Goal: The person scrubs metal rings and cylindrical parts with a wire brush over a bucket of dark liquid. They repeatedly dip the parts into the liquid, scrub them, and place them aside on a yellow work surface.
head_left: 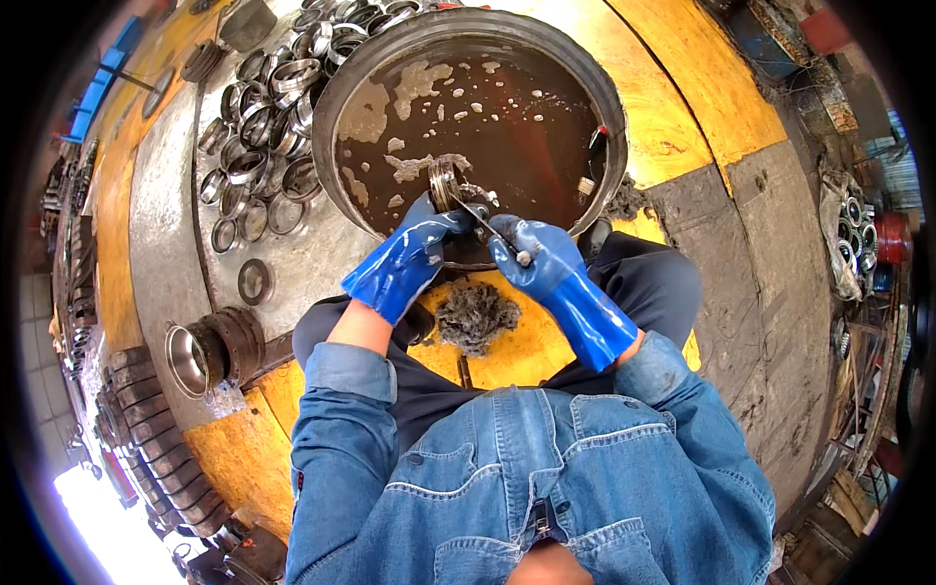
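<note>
Over the near side of a round tub [327,117] of dirty brown liquid, my left hand [414,249], in a blue rubber glove, is closed on a metal ring [444,183]. The ring stands tilted on edge above the liquid. My right hand [541,253], gloved the same way, grips a thin rod-like tool [481,220] with a pale blob at its near end. The tool's far tip reaches to the ring's side; whether it touches cannot be made out. A brush [591,161] with a dark handle leans inside the tub's right wall.
Many metal rings [268,127] lie heaped left of the tub, with a single ring [255,281] nearer me. Flanged metal cylinders [216,351] stand at the left. Grey fibrous wadding [478,318] lies between my legs. A bag of rings [855,234] sits far right.
</note>
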Motion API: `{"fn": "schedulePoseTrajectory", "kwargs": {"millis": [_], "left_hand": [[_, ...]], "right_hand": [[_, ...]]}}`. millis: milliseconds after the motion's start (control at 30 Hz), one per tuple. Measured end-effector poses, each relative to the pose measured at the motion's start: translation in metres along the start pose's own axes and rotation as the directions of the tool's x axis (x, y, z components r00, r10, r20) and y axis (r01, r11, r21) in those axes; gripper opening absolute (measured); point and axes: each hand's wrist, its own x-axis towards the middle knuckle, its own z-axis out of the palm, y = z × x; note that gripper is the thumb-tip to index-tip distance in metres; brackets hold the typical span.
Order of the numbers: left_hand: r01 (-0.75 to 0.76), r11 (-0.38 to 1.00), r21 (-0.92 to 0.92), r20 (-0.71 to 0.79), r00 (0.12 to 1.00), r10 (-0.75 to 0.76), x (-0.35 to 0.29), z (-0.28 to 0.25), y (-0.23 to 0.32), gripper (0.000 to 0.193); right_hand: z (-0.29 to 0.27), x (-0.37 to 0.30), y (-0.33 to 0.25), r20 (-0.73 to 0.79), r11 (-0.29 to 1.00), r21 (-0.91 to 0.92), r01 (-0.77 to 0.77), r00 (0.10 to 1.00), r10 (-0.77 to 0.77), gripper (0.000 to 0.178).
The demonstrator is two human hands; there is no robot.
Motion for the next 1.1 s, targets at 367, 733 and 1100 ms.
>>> {"fn": "schedulePoseTrajectory", "kwargs": {"millis": [367,733,1100], "left_hand": [[-0.001,0.996,0.094,-0.204,0.979,0.02,0.039,-0.002,-0.016,0.032],[-0.008,0.99,0.141,-0.073,0.997,0.019,0.045,-0.031,-0.026,0.041],[0.092,0.988,-0.128,-0.105,0.989,-0.106,0.064,-0.029,0.013,0.037]], "right_hand": [[-0.03,0.073,-0.015,0.001,0.965,0.174,-0.196,0.98,0.199,0.027],[-0.057,0.124,-0.045,0.256,0.94,-0.069,-0.335,0.905,0.341,0.061],[-0.057,0.144,-0.019,0.346,0.919,0.019,-0.393,0.865,0.363,0.064]]}}
